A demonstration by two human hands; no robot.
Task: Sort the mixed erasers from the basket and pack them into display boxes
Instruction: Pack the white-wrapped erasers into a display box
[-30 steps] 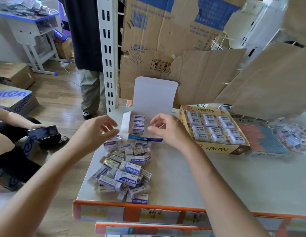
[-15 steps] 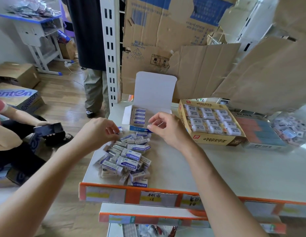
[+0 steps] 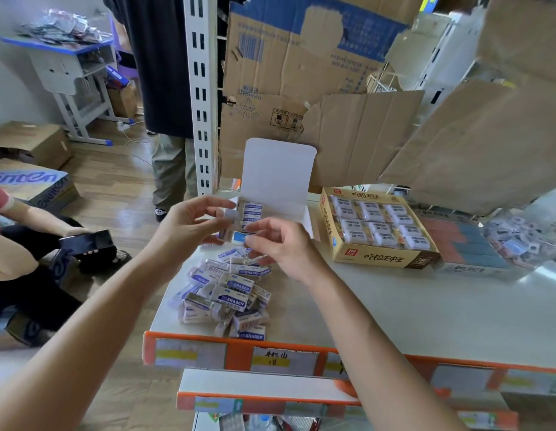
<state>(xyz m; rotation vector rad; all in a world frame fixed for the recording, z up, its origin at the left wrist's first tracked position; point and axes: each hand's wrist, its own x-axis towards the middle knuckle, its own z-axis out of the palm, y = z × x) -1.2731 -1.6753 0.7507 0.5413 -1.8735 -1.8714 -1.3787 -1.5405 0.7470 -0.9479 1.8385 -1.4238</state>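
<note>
Just left of the frame's centre, the left hand (image 3: pixel 189 227) pinches a small pale eraser (image 3: pixel 231 214) between thumb and fingertips. It holds the eraser at the left edge of the open white cardboard display box (image 3: pixel 278 172). That box sits at centre on the white shelf top (image 3: pixel 394 306) with its lid standing upright. A row of blue-labelled erasers (image 3: pixel 253 213) is packed along its left side.

The right hand (image 3: pixel 281 248) hovers just in front of the box, over its blue front flap, with the fingers loosely curled. I cannot tell whether they grip anything.

Below both hands, in the lower centre, a heap of loose blue-and-white sleeved erasers (image 3: pixel 227 290) lies on the shelf top near its orange front edge. Right of centre stands a yellow cardboard box of wrapped white erasers (image 3: pixel 385 259), just beside the display box.
</note>
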